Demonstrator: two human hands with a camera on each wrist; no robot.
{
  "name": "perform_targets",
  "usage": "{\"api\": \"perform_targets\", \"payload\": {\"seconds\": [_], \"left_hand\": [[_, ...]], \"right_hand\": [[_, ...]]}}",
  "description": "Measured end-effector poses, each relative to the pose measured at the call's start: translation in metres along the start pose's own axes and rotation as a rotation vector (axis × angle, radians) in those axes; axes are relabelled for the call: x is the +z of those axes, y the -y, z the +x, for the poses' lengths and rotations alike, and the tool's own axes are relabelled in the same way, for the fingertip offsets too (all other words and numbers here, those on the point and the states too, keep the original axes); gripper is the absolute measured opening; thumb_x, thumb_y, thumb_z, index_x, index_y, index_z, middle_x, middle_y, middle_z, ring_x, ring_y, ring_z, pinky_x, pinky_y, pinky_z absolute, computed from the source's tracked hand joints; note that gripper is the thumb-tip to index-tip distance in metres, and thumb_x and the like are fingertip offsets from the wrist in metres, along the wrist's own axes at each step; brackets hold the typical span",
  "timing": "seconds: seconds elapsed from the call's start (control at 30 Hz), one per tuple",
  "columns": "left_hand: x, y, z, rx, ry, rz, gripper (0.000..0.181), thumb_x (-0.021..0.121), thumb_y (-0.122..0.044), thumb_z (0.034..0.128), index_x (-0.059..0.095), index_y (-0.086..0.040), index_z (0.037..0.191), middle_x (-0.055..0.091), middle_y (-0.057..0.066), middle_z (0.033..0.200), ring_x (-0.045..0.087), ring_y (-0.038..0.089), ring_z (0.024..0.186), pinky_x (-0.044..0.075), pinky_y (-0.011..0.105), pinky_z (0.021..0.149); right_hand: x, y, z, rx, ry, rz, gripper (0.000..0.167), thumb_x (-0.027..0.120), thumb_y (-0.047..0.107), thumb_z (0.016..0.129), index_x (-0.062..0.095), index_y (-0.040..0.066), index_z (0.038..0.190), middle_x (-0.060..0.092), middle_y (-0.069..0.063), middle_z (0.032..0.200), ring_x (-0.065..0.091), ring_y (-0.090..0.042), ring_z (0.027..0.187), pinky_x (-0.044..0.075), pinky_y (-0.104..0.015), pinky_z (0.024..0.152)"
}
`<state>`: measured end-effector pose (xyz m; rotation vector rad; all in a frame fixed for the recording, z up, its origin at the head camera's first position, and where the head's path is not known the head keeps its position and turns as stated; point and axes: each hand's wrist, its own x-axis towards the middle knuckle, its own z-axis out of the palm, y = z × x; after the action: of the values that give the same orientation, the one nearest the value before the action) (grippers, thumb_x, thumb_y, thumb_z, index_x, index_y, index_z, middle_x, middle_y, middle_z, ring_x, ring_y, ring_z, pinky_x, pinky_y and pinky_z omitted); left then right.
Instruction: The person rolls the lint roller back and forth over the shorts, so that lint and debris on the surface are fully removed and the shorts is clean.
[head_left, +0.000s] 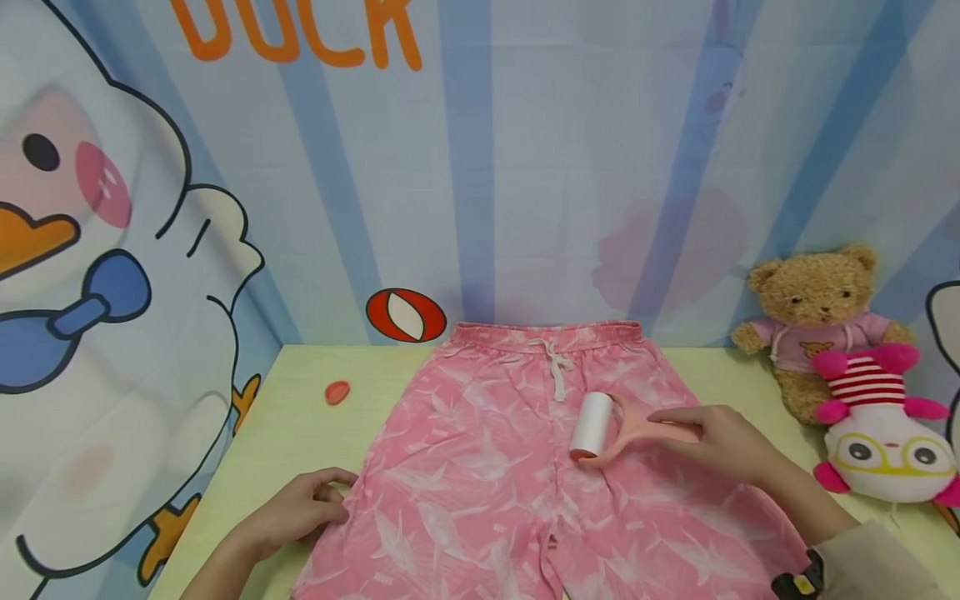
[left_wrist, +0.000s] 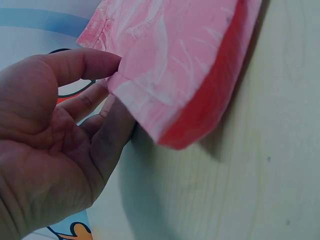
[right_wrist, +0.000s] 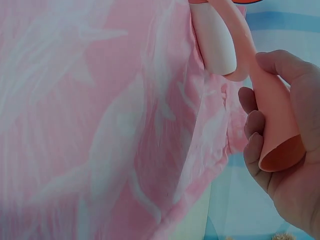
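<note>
Pink shorts (head_left: 465, 450) with a white shark-like print and a white drawstring (head_left: 557, 375) lie spread on the table, waistband toward the wall. My right hand (head_left: 720, 442) grips the handle of a lint roller (head_left: 595, 423), peach-coloured with a white roll, over the middle of the shorts. In the right wrist view the fingers curl around the hollow handle (right_wrist: 277, 115). At the left edge of the shorts, my left hand (head_left: 300, 508) pinches the cloth between thumb and fingers. The left wrist view shows that hand (left_wrist: 60, 120) holding the fabric edge (left_wrist: 150, 100) slightly raised.
A small orange-red oval piece (head_left: 337, 392) lies on the pale wooden table (head_left: 300, 433), left of the shorts. At the right sit a brown teddy bear (head_left: 813, 292) and a pink-and-white plush toy (head_left: 888, 442). A printed duck cloth (head_left: 555, 167) hangs behind the table.
</note>
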<state>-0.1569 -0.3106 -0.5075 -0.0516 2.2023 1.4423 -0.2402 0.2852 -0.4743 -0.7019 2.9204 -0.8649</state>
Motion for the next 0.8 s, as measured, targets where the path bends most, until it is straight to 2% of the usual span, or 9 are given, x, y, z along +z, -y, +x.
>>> {"api": "perform_targets", "payload": {"seconds": [0.33,0.57,0.8], "left_hand": [[0.003,-0.003,-0.001,-0.005,-0.008,0.005,0.05,0.07,-0.007,0.0911,0.055,0.004,0.138,0.062,0.009,0.087,0.055,0.018,0.065,0.046,0.03,0.059],[0.002,-0.004,-0.002,0.012,-0.001,0.004,0.05,0.07,-0.007,0.0913,0.055,0.004,0.137,0.062,0.009,0.087,0.055,0.017,0.064,0.046,0.029,0.058],[0.0,-0.004,-0.002,0.02,0.006,-0.001,0.049,0.07,-0.007,0.0912,0.056,0.005,0.137,0.063,0.008,0.086,0.055,0.017,0.064,0.046,0.029,0.059]], "right_hand": [[0.004,0.016,0.01,0.007,0.027,0.007,0.039,0.078,0.042,0.092,0.077,0.02,0.124,0.066,0.014,0.078,0.049,-0.007,0.063,0.042,-0.033,0.065],[0.002,0.02,0.001,0.006,-0.027,0.045,0.033,0.081,0.038,0.091,0.078,0.025,0.12,0.074,0.011,0.1,0.059,-0.008,0.076,0.048,-0.033,0.069],[-0.004,0.024,-0.018,-0.072,0.051,0.148,0.033,0.079,0.036,0.093,0.077,0.02,0.123,0.075,0.01,0.104,0.061,-0.004,0.073,0.051,-0.029,0.066]]}}
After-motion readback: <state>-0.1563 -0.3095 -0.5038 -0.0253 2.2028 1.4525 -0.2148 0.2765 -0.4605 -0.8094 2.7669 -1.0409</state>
